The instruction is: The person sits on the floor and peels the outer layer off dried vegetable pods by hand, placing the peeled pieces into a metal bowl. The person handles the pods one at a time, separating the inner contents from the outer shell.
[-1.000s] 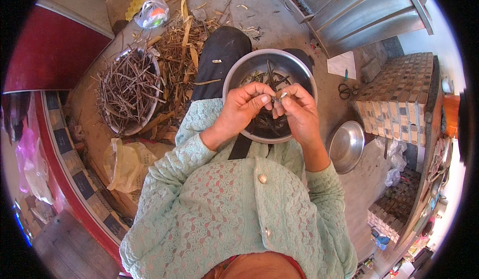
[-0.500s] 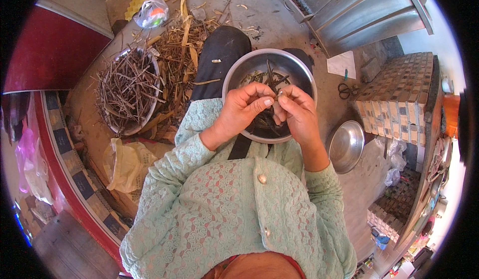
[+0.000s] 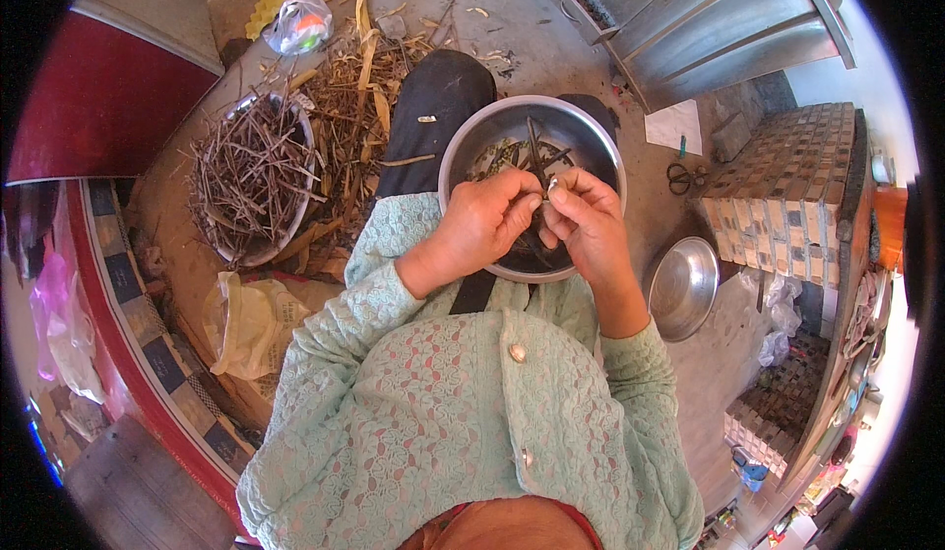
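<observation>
A metal basin (image 3: 532,102) rests on my lap between my knees. Inside it lie long, dark, slender pieces (image 3: 535,145) that look like dried pods, with small loose bits on the bottom. Above the basin my left hand (image 3: 484,217) is closed, its thumb and forefinger pinched together. Close beside it, my right hand (image 3: 595,223) pinches too, with a small pale spot at its fingertips. Whatever sits between the fingers is too small to name. Both hands hide the near middle part of the basin.
On the left stands a tub piled with dry sticks (image 3: 251,181), beside loose twigs and husks (image 3: 359,107). A pale plastic bag (image 3: 251,329) lies nearer me. To the right are an empty metal bowl (image 3: 684,289), scissors (image 3: 679,178), white paper (image 3: 675,127) and a tiled block (image 3: 783,191).
My left hand has turned, its back now more upward, and its fingertips have closed in against my right fingertips. The right hand has hardly moved.
</observation>
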Motion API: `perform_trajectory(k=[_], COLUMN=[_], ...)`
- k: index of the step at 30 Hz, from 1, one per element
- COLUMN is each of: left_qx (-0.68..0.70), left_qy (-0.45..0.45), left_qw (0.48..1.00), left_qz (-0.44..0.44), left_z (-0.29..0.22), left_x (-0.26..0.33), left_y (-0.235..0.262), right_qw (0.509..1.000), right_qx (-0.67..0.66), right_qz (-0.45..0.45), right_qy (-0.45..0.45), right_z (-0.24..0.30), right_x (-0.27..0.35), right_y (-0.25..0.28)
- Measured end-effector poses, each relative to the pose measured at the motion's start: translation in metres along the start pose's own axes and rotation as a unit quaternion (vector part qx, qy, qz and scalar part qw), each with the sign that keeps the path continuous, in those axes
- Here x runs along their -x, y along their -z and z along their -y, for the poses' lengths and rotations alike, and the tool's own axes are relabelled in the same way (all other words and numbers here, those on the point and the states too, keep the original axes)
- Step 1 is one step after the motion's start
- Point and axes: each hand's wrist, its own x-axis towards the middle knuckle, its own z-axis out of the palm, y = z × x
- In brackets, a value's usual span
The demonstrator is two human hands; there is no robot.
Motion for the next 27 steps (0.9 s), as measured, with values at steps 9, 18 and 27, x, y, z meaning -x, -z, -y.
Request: perform_trajectory(k=[9, 18, 27], left_qx=[-0.063, -0.006, 0.079], left_qy=[-0.005, 0.02, 0.075], left_qw=[0.998, 0.999, 0.994], left_qz=[0.027, 0.025, 0.003], left_z=[0.004, -0.002, -0.001], left_x=[0.002, 0.001, 0.002], left_y=[-0.001, 0.001, 0.004], right_qw=[0.994, 0.99, 0.971], right_qx=[0.095, 0.135, 0.222], right_qz=[-0.044, -0.025, -0.009], right_qy=[0.029, 0.034, 0.086], right_z=[-0.005, -0.002, -0.009], right_x=[-0.002, -0.001, 0.0], right_y=[-0.005, -0.003, -0.008])
